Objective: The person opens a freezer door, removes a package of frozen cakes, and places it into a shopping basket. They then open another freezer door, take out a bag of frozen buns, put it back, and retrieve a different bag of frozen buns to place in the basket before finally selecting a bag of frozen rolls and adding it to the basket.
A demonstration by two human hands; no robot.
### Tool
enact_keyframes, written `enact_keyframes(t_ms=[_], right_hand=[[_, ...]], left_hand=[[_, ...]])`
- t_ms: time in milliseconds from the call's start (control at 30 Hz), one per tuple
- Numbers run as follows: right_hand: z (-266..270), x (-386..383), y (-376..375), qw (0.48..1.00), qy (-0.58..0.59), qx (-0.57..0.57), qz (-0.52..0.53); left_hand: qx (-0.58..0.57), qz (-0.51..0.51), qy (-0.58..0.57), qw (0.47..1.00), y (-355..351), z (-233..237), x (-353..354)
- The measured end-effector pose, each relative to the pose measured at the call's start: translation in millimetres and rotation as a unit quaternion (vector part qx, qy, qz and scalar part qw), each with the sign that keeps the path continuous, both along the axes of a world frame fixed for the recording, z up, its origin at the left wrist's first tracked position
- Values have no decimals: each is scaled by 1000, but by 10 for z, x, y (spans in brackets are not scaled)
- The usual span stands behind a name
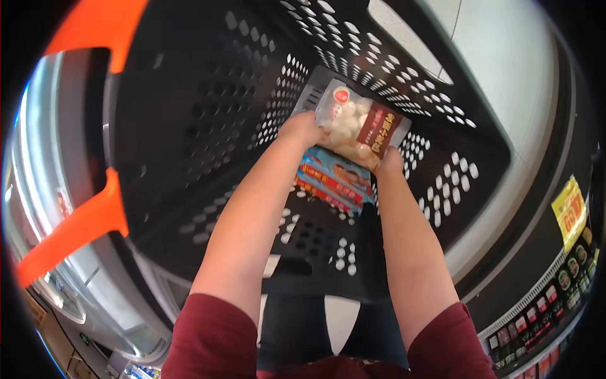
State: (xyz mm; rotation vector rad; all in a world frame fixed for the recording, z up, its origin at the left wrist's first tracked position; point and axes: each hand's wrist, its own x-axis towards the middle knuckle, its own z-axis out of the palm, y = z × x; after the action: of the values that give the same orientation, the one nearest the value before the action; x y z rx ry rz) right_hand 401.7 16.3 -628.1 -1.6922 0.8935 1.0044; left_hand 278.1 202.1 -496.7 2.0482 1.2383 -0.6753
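Deep inside a black perforated basket, my two hands hold a clear food package with pale pieces inside and a brown label. My left hand is closed on its left edge, and my right hand grips its lower right corner. Beneath the package lie blue and red packets, stacked near the basket's bottom. The fingertips of both hands are partly hidden by the package and the basket's depth.
An orange handle rises at the basket's left side. At the right is a shelf of small packaged goods with a yellow price sign. A silvery curved case stands at the left. Pale floor shows at upper right.
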Motion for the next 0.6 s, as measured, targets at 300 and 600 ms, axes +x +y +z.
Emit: enact_keyframes(t_ms=[300,600], right_hand=[[-876,175,-156,996,-35,62,49],[-817,291,-155,970,26,226,83]], left_hand=[[-145,189,-31,971,90,-1506,-101],[-367,376,-169,834,-122,-1936,-303]])
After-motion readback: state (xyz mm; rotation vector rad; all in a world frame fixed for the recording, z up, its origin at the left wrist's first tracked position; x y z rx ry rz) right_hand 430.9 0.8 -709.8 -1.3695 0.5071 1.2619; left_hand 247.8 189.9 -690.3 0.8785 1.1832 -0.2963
